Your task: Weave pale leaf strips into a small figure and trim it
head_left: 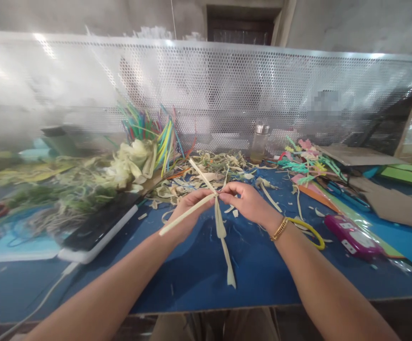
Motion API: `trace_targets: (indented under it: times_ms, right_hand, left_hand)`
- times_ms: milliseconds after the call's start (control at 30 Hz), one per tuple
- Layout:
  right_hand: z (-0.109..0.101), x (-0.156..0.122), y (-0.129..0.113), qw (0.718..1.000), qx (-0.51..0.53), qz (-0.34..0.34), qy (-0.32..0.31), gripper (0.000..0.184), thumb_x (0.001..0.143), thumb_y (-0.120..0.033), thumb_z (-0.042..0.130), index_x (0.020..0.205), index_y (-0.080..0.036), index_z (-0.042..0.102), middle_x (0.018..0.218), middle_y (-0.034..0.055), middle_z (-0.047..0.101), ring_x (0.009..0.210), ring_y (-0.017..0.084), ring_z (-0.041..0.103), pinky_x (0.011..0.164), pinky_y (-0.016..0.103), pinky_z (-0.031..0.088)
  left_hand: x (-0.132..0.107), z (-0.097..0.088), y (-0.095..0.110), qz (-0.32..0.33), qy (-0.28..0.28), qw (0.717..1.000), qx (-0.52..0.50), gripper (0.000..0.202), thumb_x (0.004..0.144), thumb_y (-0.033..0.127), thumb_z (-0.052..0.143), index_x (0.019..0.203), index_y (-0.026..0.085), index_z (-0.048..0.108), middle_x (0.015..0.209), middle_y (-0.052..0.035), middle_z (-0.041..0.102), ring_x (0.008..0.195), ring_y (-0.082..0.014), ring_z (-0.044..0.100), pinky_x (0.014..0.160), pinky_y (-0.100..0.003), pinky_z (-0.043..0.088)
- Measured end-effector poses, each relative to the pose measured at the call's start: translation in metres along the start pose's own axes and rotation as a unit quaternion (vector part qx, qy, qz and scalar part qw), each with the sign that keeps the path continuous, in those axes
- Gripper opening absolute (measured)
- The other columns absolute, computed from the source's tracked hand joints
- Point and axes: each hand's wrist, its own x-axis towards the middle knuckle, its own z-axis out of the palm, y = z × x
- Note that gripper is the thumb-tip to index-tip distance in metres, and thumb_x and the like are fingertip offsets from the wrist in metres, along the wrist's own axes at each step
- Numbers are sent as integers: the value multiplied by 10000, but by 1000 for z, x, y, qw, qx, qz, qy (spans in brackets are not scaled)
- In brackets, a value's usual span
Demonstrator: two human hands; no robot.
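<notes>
Left hand and right hand, digits nearly closed, pinch pale strip where stiff pieces meet, above blue tabletop; crossing formed, strip's tail apparently unfastened; loose strips heaped beyond.

A blue table bears pale scraps heaped at the back, with a bottle just beside them. On the left lie a pale sheet, a cabled device and, blurred, a tangle that looks like greenery. On the right lie a purple gadget, a yellow ring near it and a blue sheet
</notes>
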Motion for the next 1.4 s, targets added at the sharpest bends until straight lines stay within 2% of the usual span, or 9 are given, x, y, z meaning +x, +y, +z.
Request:
trace_targets:
  times_ms: [133,300,400,633,733,933,1067,1267,1400]
  right_hand:
    - [1,0,-1,999,-34,-22,27,107,847,-271,612,795,-197,670,792,10,699,738,143,608,727,282,441]
    - [7,-2,-8,991,-104,-70,50,116,836,-262,646,740,-204,674,711,-8,685,690,133,590,729,291,389]
    - [8,-3,-11,985,-140,-84,49,129,835,-250,658,714,-205,653,689,-23,666,710,134,576,783,312,351]
    - [2,-4,-12,978,-182,-92,48,143,841,-231,658,702,-212,631,704,-39,663,761,141,568,865,351,272]
    - [2,-2,-9,975,-197,-92,56,149,844,-240,657,699,-215,633,706,-42,659,773,143,565,875,356,256]
    - [-4,1,-1,971,-218,-82,63,126,860,-254,644,738,-245,676,786,-37,686,818,154,567,897,364,231]
    - [-5,-1,-2,960,-254,-96,63,143,895,-265,590,779,-256,673,838,-17,696,881,185,563,899,375,229]
    - [0,-3,-5,961,-263,-87,27,179,942,-272,504,827,-234,637,766,-25,684,766,152,573,927,380,221]
    - [4,-2,-5,962,-256,-90,1,194,929,-302,535,796,-219,649,743,-21,684,730,137,578,869,349,264]
  left_hand:
    - [0,2,0,18,1,1000,7,290,656,248,809,925,201,712,849,-17,686,795,-152,605,763,-283,453]
    - [-3,6,3,59,46,996,54,178,676,258,789,774,176,666,724,12,633,698,-118,552,678,-244,419]
    - [-3,6,5,73,70,992,80,139,693,244,770,738,168,662,697,23,607,678,-106,524,659,-232,402]
    - [-2,3,6,64,51,994,71,105,694,214,759,690,168,665,659,15,601,645,-107,499,625,-239,379]
    - [-1,2,5,50,48,995,69,104,699,225,761,678,173,674,659,12,608,659,-109,515,645,-243,391]
    - [1,0,2,-25,-21,999,-9,232,694,264,776,909,197,718,840,-34,712,814,-165,628,780,-290,452]
    - [2,-2,2,-35,-25,998,-35,223,745,300,731,936,187,714,930,-62,717,898,-199,637,861,-333,450]
    - [3,-5,3,-6,-22,996,81,264,748,355,715,933,167,692,874,-47,678,841,-189,597,790,-308,432]
    - [4,-5,4,9,-17,983,185,286,750,423,680,671,150,650,635,-3,578,631,-139,494,638,-280,374]
